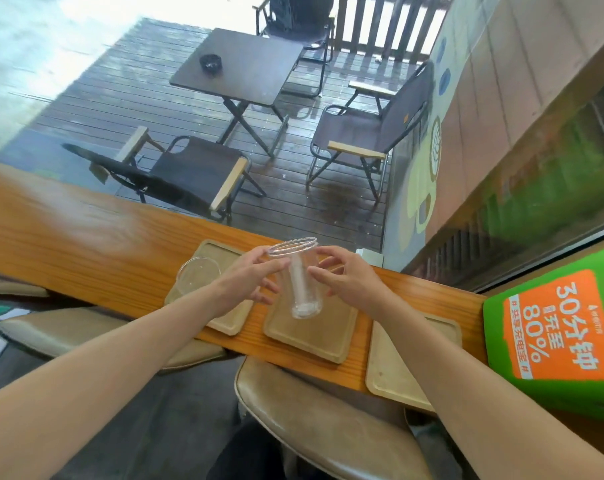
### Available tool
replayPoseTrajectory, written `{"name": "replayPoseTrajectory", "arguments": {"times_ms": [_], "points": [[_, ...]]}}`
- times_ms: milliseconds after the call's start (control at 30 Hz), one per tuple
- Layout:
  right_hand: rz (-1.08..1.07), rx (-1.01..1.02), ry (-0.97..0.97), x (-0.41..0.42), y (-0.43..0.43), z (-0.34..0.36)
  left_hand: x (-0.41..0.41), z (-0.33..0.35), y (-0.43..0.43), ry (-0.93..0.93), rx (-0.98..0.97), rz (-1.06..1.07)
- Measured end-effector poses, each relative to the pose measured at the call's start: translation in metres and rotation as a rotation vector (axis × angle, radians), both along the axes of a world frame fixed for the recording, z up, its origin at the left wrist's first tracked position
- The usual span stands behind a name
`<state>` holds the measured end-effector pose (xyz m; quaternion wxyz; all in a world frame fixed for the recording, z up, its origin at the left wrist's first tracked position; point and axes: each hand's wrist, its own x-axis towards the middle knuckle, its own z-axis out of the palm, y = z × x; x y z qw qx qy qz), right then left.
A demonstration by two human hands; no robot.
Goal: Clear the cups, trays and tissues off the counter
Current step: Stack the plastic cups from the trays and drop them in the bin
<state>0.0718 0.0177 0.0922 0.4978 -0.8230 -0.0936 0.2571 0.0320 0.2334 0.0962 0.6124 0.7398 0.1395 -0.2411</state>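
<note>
A clear plastic cup (302,282) hangs tilted above the middle wooden tray (314,336); its rim looks doubled, as if two cups are nested. My left hand (250,277) grips it near the rim from the left. My right hand (345,275) sits just right of the cup with fingers spread, fingertips close to its wall. A second clear cup (196,277) stands on the left tray (224,256). A third tray (397,368) lies to the right, all on the wooden counter (86,237). A white tissue (371,259) lies at the counter's far edge.
A green and orange box (556,334) stands at the counter's right end. Padded stools (311,410) sit below the counter's near edge. Beyond the glass is a deck with a folding table and chairs.
</note>
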Motion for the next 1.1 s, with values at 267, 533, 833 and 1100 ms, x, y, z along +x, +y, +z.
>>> {"name": "replayPoseTrajectory", "arguments": {"times_ms": [267, 533, 833, 1100], "points": [[0.045, 0.07, 0.025, 0.007, 0.054, 0.036, -0.003, 0.029, 0.054, -0.047, 0.017, 0.049], [-0.052, 0.147, 0.101, 0.014, 0.146, 0.069, 0.019, 0.05, 0.149, -0.106, 0.036, -0.025], [-0.055, 0.039, 0.096, -0.011, 0.22, 0.057, 0.018, 0.029, 0.231, -0.104, 0.049, -0.237], [-0.128, -0.07, 0.087, -0.028, 0.225, 0.023, 0.02, 0.005, 0.238, -0.154, 0.125, -0.417]]}}
